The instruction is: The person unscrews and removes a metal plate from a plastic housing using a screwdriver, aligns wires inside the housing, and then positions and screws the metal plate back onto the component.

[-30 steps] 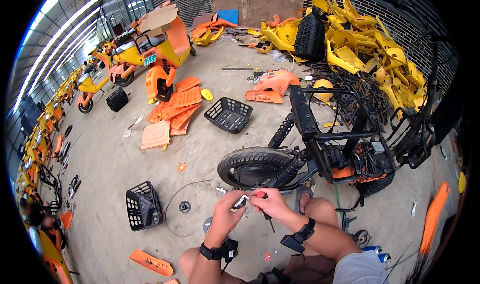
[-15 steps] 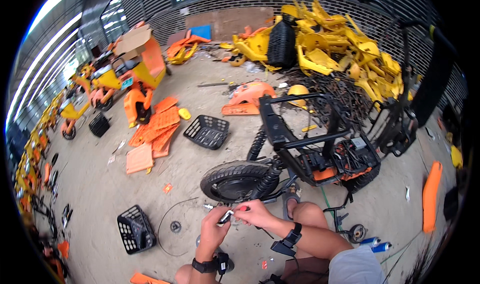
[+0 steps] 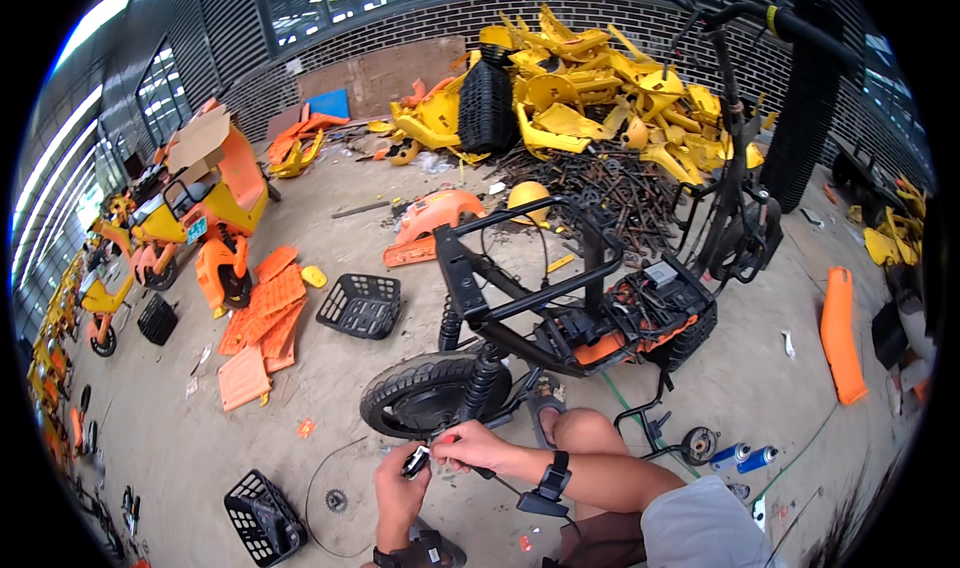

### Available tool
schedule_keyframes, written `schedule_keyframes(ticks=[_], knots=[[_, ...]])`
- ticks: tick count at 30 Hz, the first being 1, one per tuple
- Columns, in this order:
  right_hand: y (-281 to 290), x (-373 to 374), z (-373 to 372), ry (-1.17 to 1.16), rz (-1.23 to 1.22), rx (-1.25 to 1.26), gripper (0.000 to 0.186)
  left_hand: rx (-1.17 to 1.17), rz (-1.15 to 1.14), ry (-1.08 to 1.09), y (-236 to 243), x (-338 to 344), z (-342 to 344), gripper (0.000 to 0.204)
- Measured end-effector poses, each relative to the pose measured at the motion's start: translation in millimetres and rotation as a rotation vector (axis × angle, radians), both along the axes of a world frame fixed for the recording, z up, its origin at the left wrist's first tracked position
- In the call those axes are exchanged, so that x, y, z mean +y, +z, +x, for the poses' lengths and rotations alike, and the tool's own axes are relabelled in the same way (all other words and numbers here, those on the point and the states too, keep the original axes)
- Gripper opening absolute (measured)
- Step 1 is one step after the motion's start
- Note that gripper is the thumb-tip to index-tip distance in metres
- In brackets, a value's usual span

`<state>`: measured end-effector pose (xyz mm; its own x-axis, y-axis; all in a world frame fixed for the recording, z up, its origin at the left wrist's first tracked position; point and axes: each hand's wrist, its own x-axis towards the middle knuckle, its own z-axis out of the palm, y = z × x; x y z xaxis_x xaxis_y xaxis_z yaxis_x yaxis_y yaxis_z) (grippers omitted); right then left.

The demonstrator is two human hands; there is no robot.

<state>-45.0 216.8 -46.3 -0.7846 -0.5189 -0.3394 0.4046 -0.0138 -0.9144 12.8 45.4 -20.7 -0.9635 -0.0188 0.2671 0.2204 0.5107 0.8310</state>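
Observation:
My left hand (image 3: 399, 485) is closed around a small black part with a pale, shiny end (image 3: 416, 461); its exact kind is too small to tell. Close beside it, my right hand (image 3: 474, 447) is pinched on a small red-ended tool (image 3: 446, 439), mostly hidden by the fingers. The two hands almost meet, low and in front of the rear wheel (image 3: 432, 393) of a stripped black scooter frame (image 3: 520, 313). Wires and an orange piece show in the frame's open middle.
Left of the wheel lie black baskets (image 3: 360, 306), a small sprocket (image 3: 336, 501) and a thin cable. Orange panels (image 3: 262, 318) are stacked farther off. Two blue cans (image 3: 757, 459) stand or lie at right, near a long orange panel (image 3: 842, 336). Yellow panels (image 3: 580, 88) pile against the wall.
The view has swung right and up, so the scene sits farther left in it. Both hands keep their holds and stay close together.

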Motion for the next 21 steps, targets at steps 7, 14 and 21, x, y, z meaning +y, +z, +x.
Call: schedule_keyframes(ticks=[7,14,21], knots=[[-2.5,10.6,-4.9,-0.002,0.165,0.181,0.024,0.106,-0.095,-0.078,1.8,9.1,-10.7,0.03],[-6.9,13.2,-4.8,-0.075,0.07,-0.002,0.019,0.021,-0.034,-0.118,-1.8,3.0,-13.1,0.034],[-0.7,9.5,2.1,-0.06,0.051,-0.03,0.017,0.011,-0.067,-0.108,-6.6,-5.1,-10.0,0.037]])
